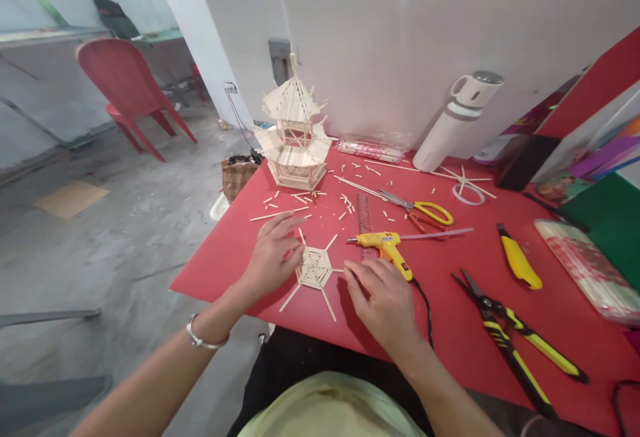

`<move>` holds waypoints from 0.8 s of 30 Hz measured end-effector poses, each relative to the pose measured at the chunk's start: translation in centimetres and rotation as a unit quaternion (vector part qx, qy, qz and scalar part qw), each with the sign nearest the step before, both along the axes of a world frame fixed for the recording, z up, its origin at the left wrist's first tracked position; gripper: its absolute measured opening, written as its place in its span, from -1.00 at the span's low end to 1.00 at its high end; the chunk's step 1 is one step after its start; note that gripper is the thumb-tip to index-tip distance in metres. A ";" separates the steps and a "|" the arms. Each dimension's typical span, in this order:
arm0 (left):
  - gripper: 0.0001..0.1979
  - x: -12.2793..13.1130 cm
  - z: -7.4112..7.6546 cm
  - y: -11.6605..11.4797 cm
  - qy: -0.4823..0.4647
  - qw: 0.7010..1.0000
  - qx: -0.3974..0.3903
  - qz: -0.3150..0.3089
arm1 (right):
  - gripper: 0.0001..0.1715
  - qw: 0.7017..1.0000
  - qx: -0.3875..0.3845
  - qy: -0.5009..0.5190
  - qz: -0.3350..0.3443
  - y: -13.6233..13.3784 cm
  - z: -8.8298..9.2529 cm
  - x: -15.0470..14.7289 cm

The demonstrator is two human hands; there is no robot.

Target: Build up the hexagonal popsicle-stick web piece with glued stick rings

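Note:
A flat hexagonal web of thin wooden sticks (314, 267) lies on the red table (450, 330) near its front edge, with several spokes sticking out. My left hand (274, 250) rests on the web's left side, fingers curled and pressing down on it. My right hand (383, 303) lies just right of the web, fingers bent, the fingertips pinched at a spoke end; what they grip is too small to make out. A yellow glue gun (387, 247) lies right behind my right hand.
A wooden stick pagoda (295, 137) stands at the table's back left corner. Around lie loose stick pieces, a ruler (365, 213), yellow-handled scissors (420, 209), a yellow utility knife (520, 263), yellow-handled cutters (515, 337), a white bottle (457, 120), bagged sticks (590, 267). A red chair (127, 93) stands far left.

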State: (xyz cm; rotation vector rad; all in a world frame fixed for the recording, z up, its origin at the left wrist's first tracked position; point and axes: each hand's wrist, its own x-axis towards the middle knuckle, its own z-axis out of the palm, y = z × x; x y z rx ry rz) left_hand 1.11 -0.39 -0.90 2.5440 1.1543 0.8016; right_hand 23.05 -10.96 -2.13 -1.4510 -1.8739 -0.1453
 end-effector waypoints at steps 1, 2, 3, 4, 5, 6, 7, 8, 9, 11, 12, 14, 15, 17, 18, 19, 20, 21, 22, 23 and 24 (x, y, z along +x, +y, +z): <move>-0.72 0.5 0.2 0.1 0.006 1.000 -0.001 -0.008 | -0.82 1.000 0.000 0.001 0.001 -0.1 0.2 0.2; -0.74 1.1 0.2 0.2 0.012 1.000 -0.005 -0.015 | -0.82 1.000 0.000 0.001 0.003 -0.3 0.3 0.3; -0.77 1.6 0.2 0.3 0.016 1.000 -0.013 -0.019 | -0.82 1.000 -0.003 0.002 0.003 -0.5 0.3 0.4; -0.81 2.1 0.1 0.4 0.018 0.999 -0.022 -0.017 | -0.82 1.000 -0.004 0.002 0.003 -0.8 0.2 0.4; -0.85 2.7 0.0 0.5 0.019 0.999 -0.031 -0.007 | -0.82 1.000 -0.004 0.003 0.002 -1.1 0.0 0.5; -0.90 3.3 -0.1 0.7 0.021 0.999 -0.038 0.006 | -0.82 1.000 -0.005 0.005 0.000 -1.3 -0.2 0.5; -0.93 3.9 -0.3 0.8 0.026 0.999 -0.041 0.024 | -0.82 1.000 -0.006 0.008 -0.003 -1.6 -0.3 0.5; -0.92 4.5 -0.4 1.0 0.036 0.998 -0.043 0.040 | -0.82 1.000 -0.007 0.012 -0.006 -1.8 -0.5 0.5; -0.85 5.2 -0.6 1.1 0.048 0.997 -0.043 0.051 | -0.81 1.000 -0.007 0.017 -0.008 -1.9 -0.5 0.5; -0.72 6.7 -0.8 1.4 0.083 0.994 -0.043 0.060 | -0.80 1.000 -0.010 0.027 -0.006 -2.2 -0.5 0.6; -0.69 7.4 -0.9 1.5 0.103 0.992 -0.043 0.060 | -0.80 0.999 -0.014 0.031 -0.003 -2.3 -0.3 0.6; -0.74 8.7 -1.1 1.7 0.138 0.988 -0.044 0.060 | -0.80 0.999 -0.023 0.038 0.006 -2.5 0.0 0.8; -0.80 9.1 -1.1 1.8 0.152 0.986 -0.046 0.059 | -0.80 0.999 -0.027 0.041 0.010 -2.6 0.1 0.9; -0.91 9.5 -1.0 2.1 0.157 0.985 -0.051 0.053 | -0.82 0.998 -0.030 0.049 0.014 -2.7 0.3 1.3; -0.91 9.3 -0.7 2.1 0.149 0.986 -0.051 0.050 | -0.82 0.998 -0.030 0.053 0.015 -2.8 0.4 1.5; -0.89 9.0 -0.4 2.2 0.136 0.988 -0.049 0.048 | -0.83 0.998 -0.030 0.058 0.015 -2.9 0.4 1.7; -0.86 8.4 0.0 2.1 0.119 0.991 -0.042 0.050 | -0.83 0.997 -0.031 0.062 0.014 -3.0 0.5 1.9; -0.84 7.8 0.5 2.0 0.105 0.992 -0.034 0.054 | -0.84 0.997 -0.031 0.067 0.013 -3.1 0.5 2.0; -0.81 7.0 1.0 1.8 0.095 0.993 -0.023 0.063 | -0.84 0.997 -0.031 0.070 0.013 -3.2 0.5 2.1; -0.77 6.1 1.5 1.6 0.095 0.993 -0.013 0.070 | -0.84 0.997 -0.030 0.073 0.013 -3.2 0.5 2.2; -0.72 5.3 1.9 1.3 0.105 0.991 -0.006 0.087 | -0.84 0.997 -0.029 0.074 0.014 -3.2 0.6 2.2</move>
